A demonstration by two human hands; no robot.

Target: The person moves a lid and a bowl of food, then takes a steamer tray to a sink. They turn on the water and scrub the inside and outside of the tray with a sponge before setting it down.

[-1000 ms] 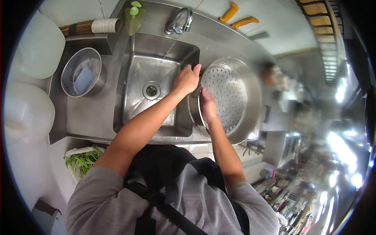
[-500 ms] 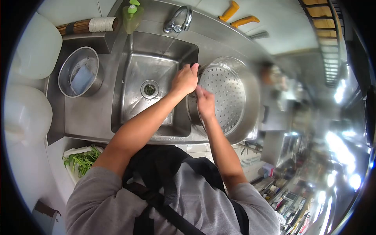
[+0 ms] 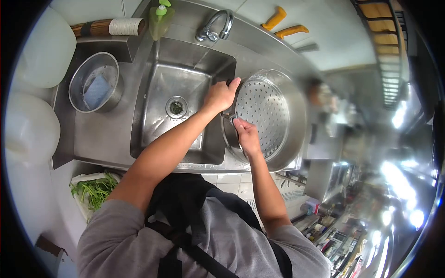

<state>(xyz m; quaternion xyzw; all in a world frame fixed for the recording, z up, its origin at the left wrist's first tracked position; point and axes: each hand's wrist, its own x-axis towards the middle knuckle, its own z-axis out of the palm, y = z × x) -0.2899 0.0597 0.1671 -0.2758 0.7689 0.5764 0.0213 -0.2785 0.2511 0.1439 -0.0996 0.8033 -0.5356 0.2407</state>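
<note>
A large round metal steamer pot with a perforated bottom [image 3: 264, 116] stands on the steel counter, at the right of the sink [image 3: 178, 76]. My left hand [image 3: 220, 96] is closed on the left part of its rim, with the thumb up; the fingers are partly hidden. Lower down, my right hand [image 3: 248, 136] pinches the pot at a small metal handle on its near left side. Thin water runs from the faucet [image 3: 216, 28] into the sink.
At the left stands a metal pot [image 3: 111, 95] holding a blue sponge [image 3: 97, 91]. Behind are a soap bottle [image 3: 160, 21], a bamboo brush [image 3: 118, 27] and orange-handled tools [image 3: 274, 18]. Greens [image 3: 98, 191] lie in a basket below the counter's left part.
My right hand has moved down and slightly right along the pot's side, away from my left hand. The small handle now shows between them. My left hand has barely shifted.
</note>
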